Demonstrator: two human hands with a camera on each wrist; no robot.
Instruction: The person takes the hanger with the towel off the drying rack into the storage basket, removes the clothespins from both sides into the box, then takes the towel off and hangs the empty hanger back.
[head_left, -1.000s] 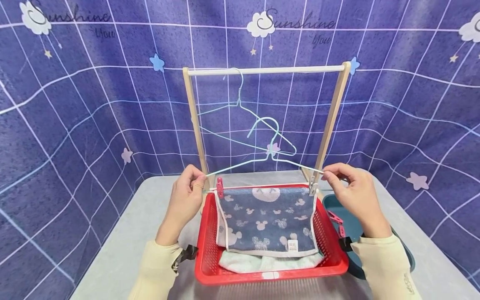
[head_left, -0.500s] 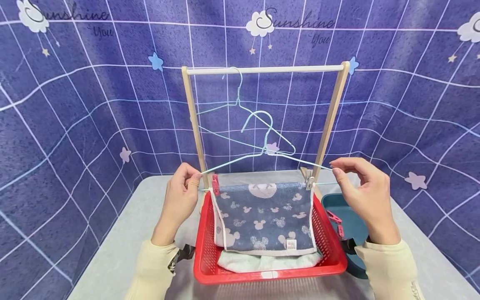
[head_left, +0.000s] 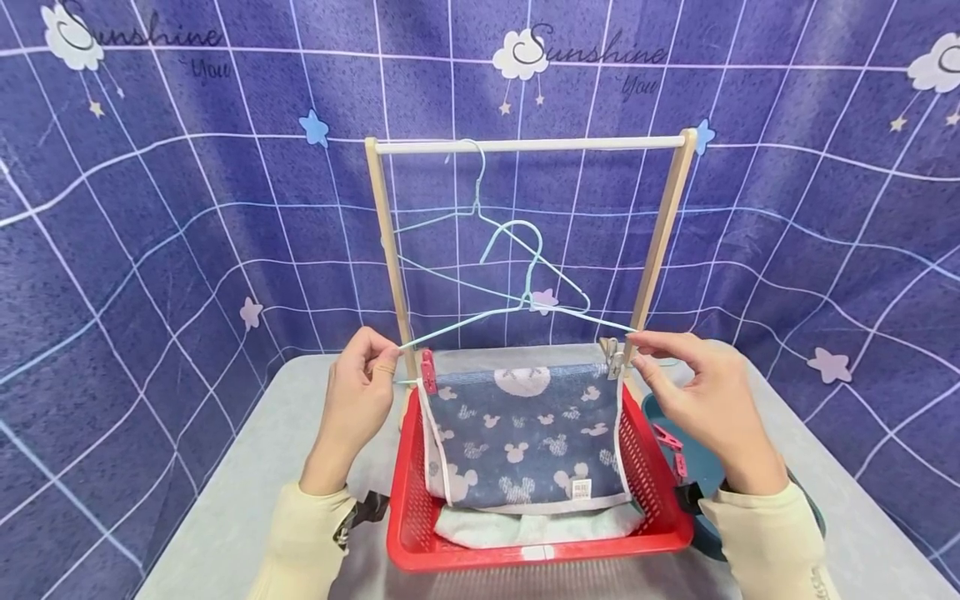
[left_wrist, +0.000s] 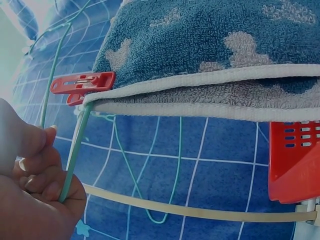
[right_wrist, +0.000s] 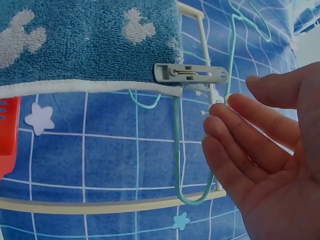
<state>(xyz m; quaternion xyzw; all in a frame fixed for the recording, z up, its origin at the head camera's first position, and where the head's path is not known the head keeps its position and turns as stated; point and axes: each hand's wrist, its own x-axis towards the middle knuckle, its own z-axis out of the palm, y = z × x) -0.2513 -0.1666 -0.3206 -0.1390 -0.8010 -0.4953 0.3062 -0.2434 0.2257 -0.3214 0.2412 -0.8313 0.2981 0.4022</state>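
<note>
My left hand (head_left: 356,379) is raised, fingers curled, thumb and forefinger pinching the hanger (head_left: 527,298) near its left end. A red clip (head_left: 428,372) and a grey clip (head_left: 616,365) fasten the towel (head_left: 525,433), draped from the hanger over the red basket (head_left: 600,547). My right hand (head_left: 693,383), raised by the right end, has thumb and fingers parted, gripping nothing; contact cannot be determined.

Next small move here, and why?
Probably close the right hand on its side of the held hanger: the right wrist view shows its thumb apart from its fingers, while the left hand pinches the other side. The towel is pegged near both ends and the hook is off the white bar, so two grips should steady a lift.
</note>
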